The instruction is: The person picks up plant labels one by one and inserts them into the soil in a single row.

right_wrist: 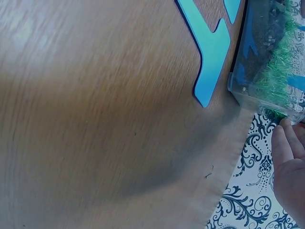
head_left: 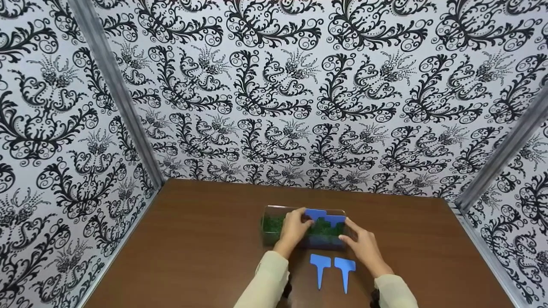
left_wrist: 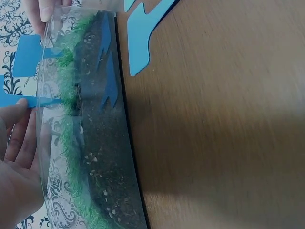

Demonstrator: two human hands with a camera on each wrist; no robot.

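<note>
A clear planter box (head_left: 274, 237) with dark soil and green artificial grass (left_wrist: 71, 131) stands on the table. Two blue T-shaped plant labels rise from the grass: a left label (head_left: 315, 213) and a right label (head_left: 336, 220). My left hand (head_left: 295, 226) reaches over the box and pinches the left label, its fingertips on the stem in the left wrist view. At the box's right end, my right hand (head_left: 363, 246) grips the wall by the rim. Two more blue labels, one on the left (head_left: 320, 265) and one on the right (head_left: 345, 269), lie flat before the box.
The brown wooden table (head_left: 205, 239) is bounded by patterned black-and-white walls (head_left: 274, 107) at the back and both sides. Grey frame posts, such as the left post (head_left: 124, 102), stand at the corners.
</note>
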